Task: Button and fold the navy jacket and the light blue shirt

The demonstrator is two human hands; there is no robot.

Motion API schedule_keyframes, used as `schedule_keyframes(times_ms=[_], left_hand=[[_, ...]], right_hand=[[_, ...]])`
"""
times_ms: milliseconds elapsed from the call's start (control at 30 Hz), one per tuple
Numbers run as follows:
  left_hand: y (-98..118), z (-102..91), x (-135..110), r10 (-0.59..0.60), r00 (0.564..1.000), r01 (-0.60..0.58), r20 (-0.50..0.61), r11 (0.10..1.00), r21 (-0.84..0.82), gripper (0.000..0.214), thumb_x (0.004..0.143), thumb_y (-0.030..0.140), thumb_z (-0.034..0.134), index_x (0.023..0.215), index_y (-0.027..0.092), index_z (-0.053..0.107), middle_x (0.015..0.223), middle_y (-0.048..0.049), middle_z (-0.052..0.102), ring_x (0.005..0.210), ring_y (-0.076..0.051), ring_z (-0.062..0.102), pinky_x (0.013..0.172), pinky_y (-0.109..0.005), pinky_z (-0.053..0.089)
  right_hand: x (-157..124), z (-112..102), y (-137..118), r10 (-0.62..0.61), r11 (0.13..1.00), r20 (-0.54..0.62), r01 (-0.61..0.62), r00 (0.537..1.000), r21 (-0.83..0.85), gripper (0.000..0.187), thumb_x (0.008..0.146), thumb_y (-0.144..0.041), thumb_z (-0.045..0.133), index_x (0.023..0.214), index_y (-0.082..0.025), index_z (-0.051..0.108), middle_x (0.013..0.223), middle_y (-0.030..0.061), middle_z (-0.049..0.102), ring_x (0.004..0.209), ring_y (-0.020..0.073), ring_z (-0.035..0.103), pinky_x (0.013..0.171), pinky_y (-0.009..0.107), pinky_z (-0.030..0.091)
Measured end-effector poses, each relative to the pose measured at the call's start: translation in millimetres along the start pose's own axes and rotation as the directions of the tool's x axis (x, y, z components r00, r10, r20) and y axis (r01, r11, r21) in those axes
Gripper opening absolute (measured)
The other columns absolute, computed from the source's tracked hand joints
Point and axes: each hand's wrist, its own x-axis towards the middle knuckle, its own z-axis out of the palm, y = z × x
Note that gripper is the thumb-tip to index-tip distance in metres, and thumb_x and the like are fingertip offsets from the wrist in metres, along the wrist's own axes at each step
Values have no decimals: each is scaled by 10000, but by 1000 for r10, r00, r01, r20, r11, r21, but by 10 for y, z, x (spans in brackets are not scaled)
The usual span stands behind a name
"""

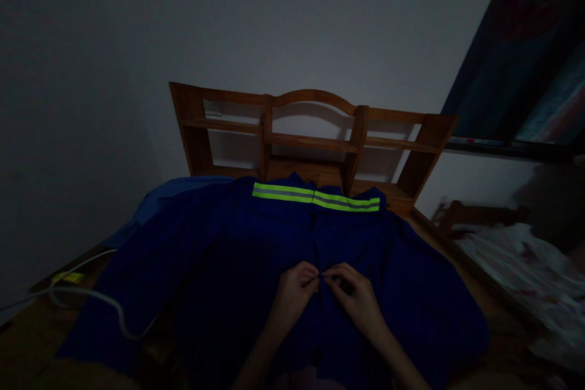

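Observation:
A dark blue work jacket (256, 244) lies spread out on the desk, its sleeves reaching to both sides. Across its far part runs a yellow-green reflective strip (283, 193) with a grey middle band. Over the front opening, my left hand (298, 283) pinches one edge of the jacket between thumb and fingers. Close beside it, my right hand (350, 287) pinches the other edge, the fingertips of both hands nearly meeting. The picture is dark, so any button or fastener between the fingers cannot be made out.
A wooden shelf unit (311, 145) stands behind the jacket against the wall. Lighter blue cloth (150, 204) lies at the left. A white cable (98, 295) loops over the left side near a yellow item (68, 278). White plastic sheeting (525, 256) lies at the right.

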Motion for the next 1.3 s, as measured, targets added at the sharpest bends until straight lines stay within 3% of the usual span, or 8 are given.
schedule_keyframes(times_ms=[133, 367, 1033, 1300], left_hand=[[5, -6, -5, -15, 1000, 15, 8, 1000, -20, 113, 715, 198, 607, 811, 139, 599, 718, -45, 648, 675, -153, 639, 638, -237, 483], [21, -3, -22, 3, 1000, -3, 4, 1000, -9, 110, 731, 195, 598, 827, 142, 592, 730, -43, 647, 678, -153, 642, 646, -239, 488], [-2, -2, -12, 33, 999, -33, 20, 999, 14, 84, 749, 172, 567, 826, 150, 593, 754, -37, 640, 699, -142, 634, 669, -237, 488], [42, 9, -22, 28, 999, -26, -27, 998, 50, 78, 736, 175, 568, 802, 155, 605, 730, -37, 650, 683, -148, 638, 658, -236, 491]], right_hand=[[15, 48, 56, 47, 999, -48, -48, 998, -11, 104, 845, -278, 576, 911, -216, 626, 862, 5, 613, 680, 120, 566, 651, 234, 430], [-25, 40, 144, 132, 991, -62, -132, 989, 5, 173, 803, -363, 629, 860, -203, 597, 805, 1, 607, 651, 124, 561, 608, 228, 425], [-51, 35, 117, 60, 998, -39, -60, 997, 7, 204, 855, -330, 572, 995, -236, 687, 970, 30, 621, 747, 126, 593, 674, 232, 456], [24, 1, 69, 31, 1000, -13, -31, 999, 0, 179, 857, -309, 569, 971, -241, 690, 911, 13, 632, 736, 121, 588, 684, 235, 454]])
